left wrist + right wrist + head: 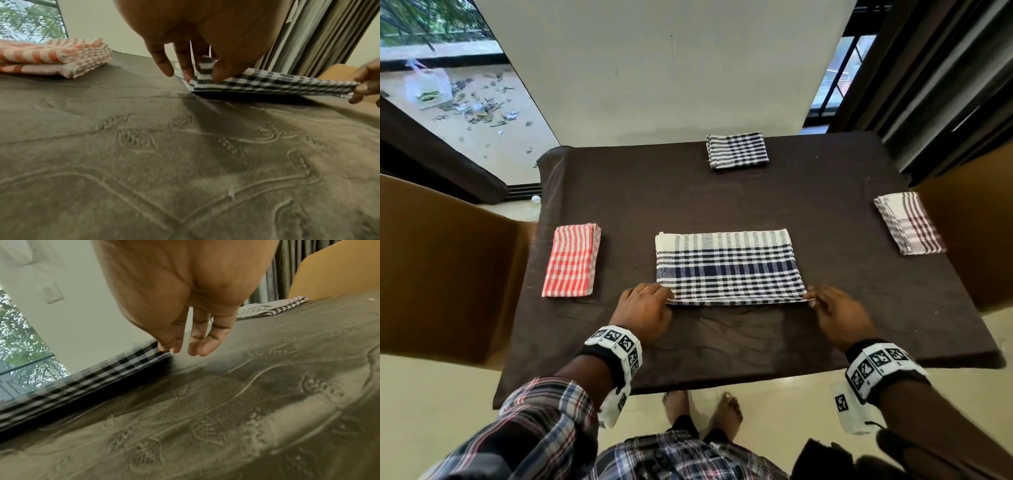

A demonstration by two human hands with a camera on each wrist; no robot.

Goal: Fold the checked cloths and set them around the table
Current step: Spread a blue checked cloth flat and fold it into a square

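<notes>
A navy-and-white checked cloth (729, 267) lies folded into a wide rectangle on the near middle of the brown tablecloth (654, 198). My left hand (666, 296) pinches its near-left corner, thumb and fingers lifting that corner (203, 71) slightly. My right hand (812, 298) pinches the near-right corner (162, 350), so the near edge (277, 82) hangs a little above the table. Three folded cloths lie apart: a red checked cloth (571, 260) at the left edge, a black-and-white one (736, 150) at the far edge, and a pale grey-lined one (909, 222) at the right edge.
Brown chairs stand at the table's left (441, 267) and right (969, 233) sides. A white wall is beyond the far edge, a window to the left, dark curtains (945, 85) to the right. My bare feet (702, 407) show below the near table edge.
</notes>
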